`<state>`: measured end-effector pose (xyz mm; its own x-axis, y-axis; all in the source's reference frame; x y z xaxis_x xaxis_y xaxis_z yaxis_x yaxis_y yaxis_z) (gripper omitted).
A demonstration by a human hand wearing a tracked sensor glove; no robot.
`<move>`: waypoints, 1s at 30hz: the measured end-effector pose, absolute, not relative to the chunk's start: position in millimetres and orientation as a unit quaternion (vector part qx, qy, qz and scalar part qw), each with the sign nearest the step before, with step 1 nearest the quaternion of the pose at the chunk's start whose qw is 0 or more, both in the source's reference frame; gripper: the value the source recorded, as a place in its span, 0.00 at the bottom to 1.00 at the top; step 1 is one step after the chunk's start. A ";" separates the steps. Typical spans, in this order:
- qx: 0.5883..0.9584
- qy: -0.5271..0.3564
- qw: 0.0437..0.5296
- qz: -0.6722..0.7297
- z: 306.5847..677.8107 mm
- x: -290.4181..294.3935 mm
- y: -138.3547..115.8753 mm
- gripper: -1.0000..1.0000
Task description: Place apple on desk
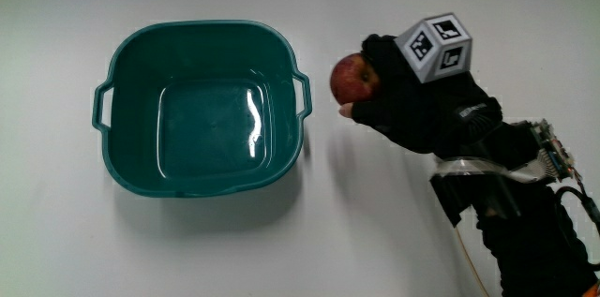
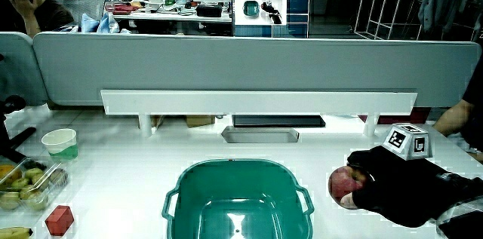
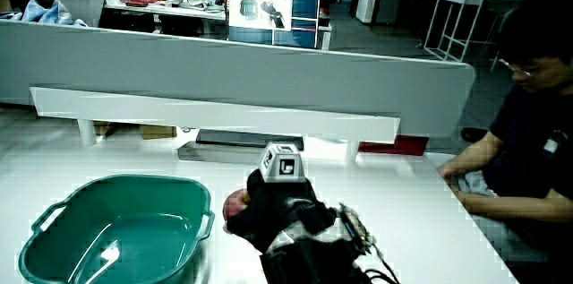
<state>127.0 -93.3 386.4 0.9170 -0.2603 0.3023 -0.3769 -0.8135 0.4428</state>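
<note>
My gloved hands (image 1: 412,100) grip the round red apple (image 1: 353,79) just beside the glossy teal plastic tub (image 1: 202,110) on the smooth white bench (image 1: 375,213).

Main view: looks straight down, close, on white table (image 1: 187,250); teal basin (image 1: 200,108) dominates. Both side views: lower, face forward across table toward grey partition (image 2: 249,62) past basin, office visible above it. All 3 views share basin (image 2: 238,201) (image 3: 112,226), and hand (image 1: 422,110) beside it.

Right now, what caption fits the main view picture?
Hand holds apple beside the empty basin.
</note>
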 end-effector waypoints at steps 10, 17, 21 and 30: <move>0.947 -0.125 0.278 0.099 414.2 162.1 -92.9 0.50; 0.942 -0.102 0.304 0.098 437.6 177.2 -90.9 0.50; 0.941 -0.093 0.310 0.098 449.0 182.0 -88.0 0.50; 0.935 -0.075 0.331 0.103 469.4 193.8 -84.6 0.50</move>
<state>193.8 -84.6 469.4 0.9677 -0.0715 0.2419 -0.2078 -0.7694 0.6041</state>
